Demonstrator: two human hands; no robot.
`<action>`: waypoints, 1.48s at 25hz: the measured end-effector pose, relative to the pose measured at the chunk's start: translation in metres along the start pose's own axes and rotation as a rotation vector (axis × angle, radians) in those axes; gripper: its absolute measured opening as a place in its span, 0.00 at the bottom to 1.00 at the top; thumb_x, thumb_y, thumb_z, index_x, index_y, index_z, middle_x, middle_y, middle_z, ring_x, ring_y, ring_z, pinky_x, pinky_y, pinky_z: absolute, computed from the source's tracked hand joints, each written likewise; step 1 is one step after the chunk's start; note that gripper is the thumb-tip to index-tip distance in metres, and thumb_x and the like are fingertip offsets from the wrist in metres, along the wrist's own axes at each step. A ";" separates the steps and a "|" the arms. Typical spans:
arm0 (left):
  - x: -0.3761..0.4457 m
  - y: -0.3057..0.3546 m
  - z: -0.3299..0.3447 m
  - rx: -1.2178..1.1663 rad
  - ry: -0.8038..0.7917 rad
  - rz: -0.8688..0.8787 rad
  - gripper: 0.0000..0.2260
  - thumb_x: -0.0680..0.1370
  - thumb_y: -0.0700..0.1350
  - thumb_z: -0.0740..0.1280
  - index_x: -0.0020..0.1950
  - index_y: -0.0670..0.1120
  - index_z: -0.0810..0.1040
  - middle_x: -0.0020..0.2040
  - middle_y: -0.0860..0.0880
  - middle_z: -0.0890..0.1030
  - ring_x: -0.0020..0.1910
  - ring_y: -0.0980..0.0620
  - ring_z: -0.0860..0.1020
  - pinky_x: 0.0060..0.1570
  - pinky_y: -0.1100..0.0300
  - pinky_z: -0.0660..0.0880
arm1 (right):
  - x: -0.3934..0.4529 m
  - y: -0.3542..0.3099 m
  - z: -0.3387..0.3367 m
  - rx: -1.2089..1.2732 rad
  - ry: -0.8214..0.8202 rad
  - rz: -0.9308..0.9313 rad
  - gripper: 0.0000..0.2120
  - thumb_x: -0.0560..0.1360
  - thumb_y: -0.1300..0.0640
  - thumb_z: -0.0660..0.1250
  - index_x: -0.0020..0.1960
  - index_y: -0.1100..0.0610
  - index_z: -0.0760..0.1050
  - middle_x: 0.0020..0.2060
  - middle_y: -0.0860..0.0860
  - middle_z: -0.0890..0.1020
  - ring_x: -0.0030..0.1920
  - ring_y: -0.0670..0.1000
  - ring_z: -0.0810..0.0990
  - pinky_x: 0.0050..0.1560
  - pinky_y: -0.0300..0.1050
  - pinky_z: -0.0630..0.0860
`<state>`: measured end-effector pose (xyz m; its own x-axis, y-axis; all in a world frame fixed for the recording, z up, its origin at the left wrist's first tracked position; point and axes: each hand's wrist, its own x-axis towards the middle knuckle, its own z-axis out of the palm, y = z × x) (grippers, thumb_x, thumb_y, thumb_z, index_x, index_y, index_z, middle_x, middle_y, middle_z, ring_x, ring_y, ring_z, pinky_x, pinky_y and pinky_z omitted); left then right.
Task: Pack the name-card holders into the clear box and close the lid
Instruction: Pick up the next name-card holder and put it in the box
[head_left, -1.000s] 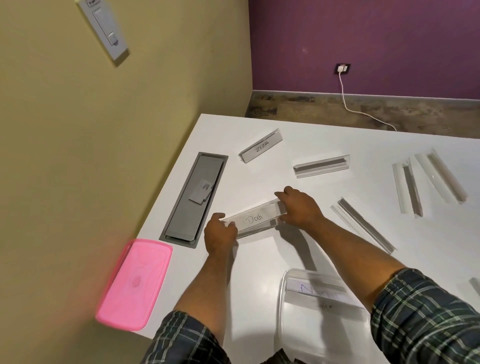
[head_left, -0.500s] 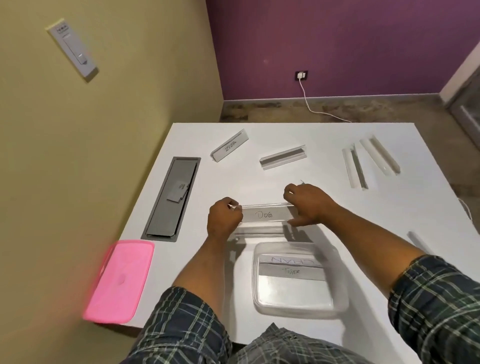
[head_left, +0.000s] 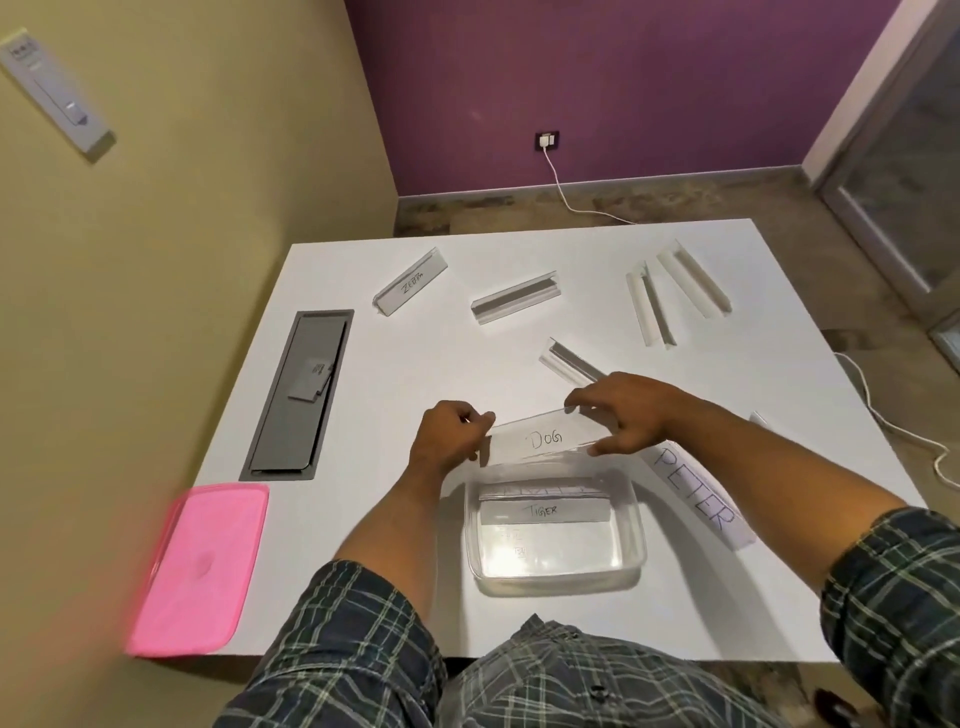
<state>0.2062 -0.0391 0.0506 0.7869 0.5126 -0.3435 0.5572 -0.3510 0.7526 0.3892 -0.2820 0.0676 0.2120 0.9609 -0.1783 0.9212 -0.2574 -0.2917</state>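
Observation:
A clear name-card holder marked DOG (head_left: 545, 439) hangs just above the far rim of the clear box (head_left: 635, 530). My left hand (head_left: 449, 434) grips its left end and my right hand (head_left: 621, 410) grips its right end. Inside the box lies a holder marked TIGER (head_left: 543, 512) with another one behind it. The pink lid (head_left: 202, 566) rests at the table's near left corner. More holders lie on the table: ZEBRA (head_left: 410, 288), a blank one (head_left: 514, 299), a PETER one (head_left: 696, 499) right of the box, and another (head_left: 569, 361) behind my right hand.
Two more holders (head_left: 675, 299) lie at the far right of the white table (head_left: 415, 374). A grey cable hatch (head_left: 301, 395) is set into the table's left side. A yellow wall stands close on the left. A white cable (head_left: 893, 421) trails on the floor at right.
Both hands have lifted the DOG holder off the table and brought it toward me, to just above the box's far rim. The camera view has swung right and down.

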 end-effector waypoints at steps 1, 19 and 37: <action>-0.002 -0.001 0.002 0.039 -0.017 -0.001 0.17 0.75 0.56 0.68 0.36 0.43 0.80 0.31 0.45 0.84 0.34 0.46 0.85 0.46 0.53 0.81 | -0.005 -0.001 0.000 -0.025 0.017 -0.032 0.31 0.71 0.38 0.73 0.67 0.51 0.72 0.56 0.50 0.83 0.52 0.56 0.80 0.55 0.51 0.75; 0.002 -0.023 0.011 0.414 -0.272 0.024 0.15 0.73 0.43 0.65 0.52 0.54 0.88 0.51 0.56 0.87 0.54 0.56 0.82 0.55 0.56 0.81 | -0.005 -0.049 0.071 -0.316 -0.186 -0.330 0.29 0.74 0.43 0.69 0.70 0.56 0.71 0.50 0.55 0.82 0.49 0.60 0.79 0.50 0.52 0.74; 0.001 -0.033 0.018 0.367 -0.208 0.019 0.14 0.76 0.42 0.65 0.55 0.51 0.88 0.55 0.54 0.87 0.57 0.54 0.82 0.58 0.56 0.80 | -0.009 -0.094 0.130 -0.294 -0.431 0.101 0.28 0.68 0.54 0.77 0.62 0.59 0.68 0.51 0.58 0.82 0.49 0.61 0.84 0.40 0.50 0.72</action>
<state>0.1932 -0.0412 0.0151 0.8139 0.3471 -0.4659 0.5697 -0.6342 0.5227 0.2587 -0.2793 -0.0253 0.2083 0.7873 -0.5803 0.9688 -0.2476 0.0119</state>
